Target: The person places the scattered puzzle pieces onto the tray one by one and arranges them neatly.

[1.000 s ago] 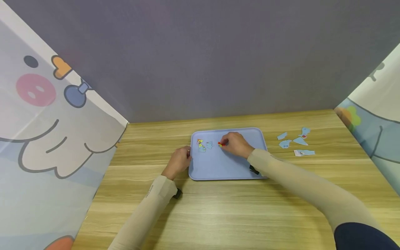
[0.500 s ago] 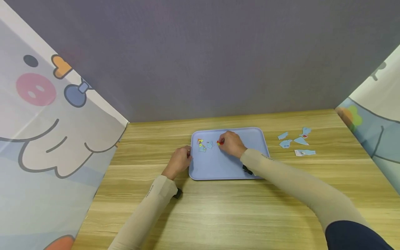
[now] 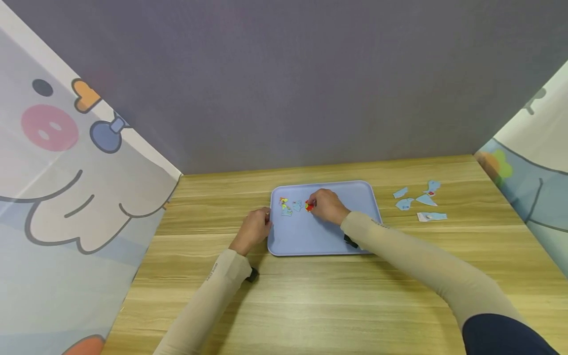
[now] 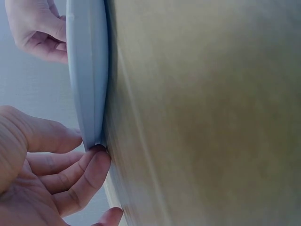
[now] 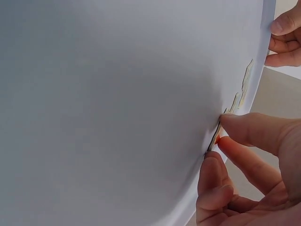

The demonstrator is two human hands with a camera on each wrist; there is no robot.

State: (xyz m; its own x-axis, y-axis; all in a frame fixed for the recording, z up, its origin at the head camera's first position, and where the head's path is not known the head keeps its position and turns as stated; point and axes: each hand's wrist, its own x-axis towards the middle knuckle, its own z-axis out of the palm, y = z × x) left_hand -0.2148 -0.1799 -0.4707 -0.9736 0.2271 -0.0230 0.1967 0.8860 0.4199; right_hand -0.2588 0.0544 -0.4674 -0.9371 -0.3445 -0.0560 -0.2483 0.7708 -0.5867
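The right hand holds a red-and-yellow puzzle piece by its edges, low over the blue tray. In the right wrist view, the thumb and fingers surround that thin piece close to the tray surface. Just left of it lies a light blue piece, and beyond that two joined-looking pieces, a yellow-orange one above a blue-and-yellow one. At the tray's left side, the left hand pinches the rim between thumb and fingers, as the left wrist view shows.
Several light blue puzzle pieces lie on the wooden table right of the tray, among them a triangular one and a long one. A grey wall rises behind the table, with cartoon-printed panels at both sides.
The right hand has moved slightly left across the tray with the red-and-yellow piece, which now shows more and sits closer to the light blue piece. The left hand has stayed at the rim.
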